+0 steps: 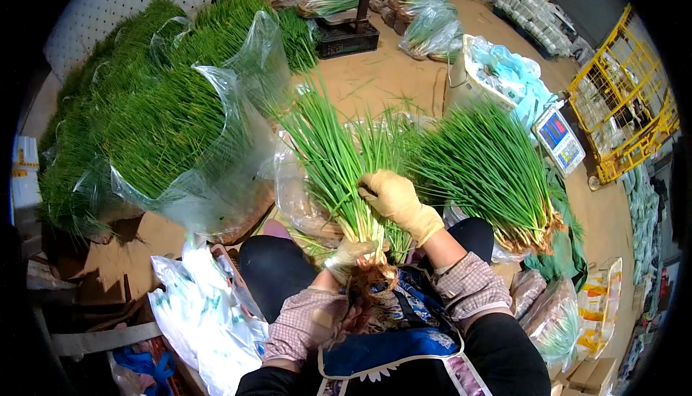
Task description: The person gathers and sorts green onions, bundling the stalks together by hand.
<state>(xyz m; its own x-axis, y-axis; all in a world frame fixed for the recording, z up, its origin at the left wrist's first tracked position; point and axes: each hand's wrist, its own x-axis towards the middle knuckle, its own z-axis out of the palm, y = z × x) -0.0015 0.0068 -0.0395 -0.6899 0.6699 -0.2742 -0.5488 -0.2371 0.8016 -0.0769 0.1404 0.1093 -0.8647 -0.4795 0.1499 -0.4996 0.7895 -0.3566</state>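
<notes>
A bunch of spring onions point(324, 158) stands tilted over my lap, its leaves pointing away and its brown roots point(375, 281) towards me. Low on the white stems, my gloved left hand point(347, 257) is closed around the bunch. Higher up, my gloved right hand point(393, 198) has its fingers curled against the right side of the leaves; what is inside those fingers is hidden. To the right lies a big pile of spring onions point(490, 172), roots facing the lower right. Loose leaves and a clear plastic sheet point(295, 190) are behind the bunch.
Large clear bags of green stalks point(158, 129) crowd the left. White plastic bags point(205, 317) lie beside my left knee. A scale point(349, 36) stands at the back, near another person. On the right are a bin point(468, 82), a digital display point(559, 140) and a yellow cage trolley point(623, 100).
</notes>
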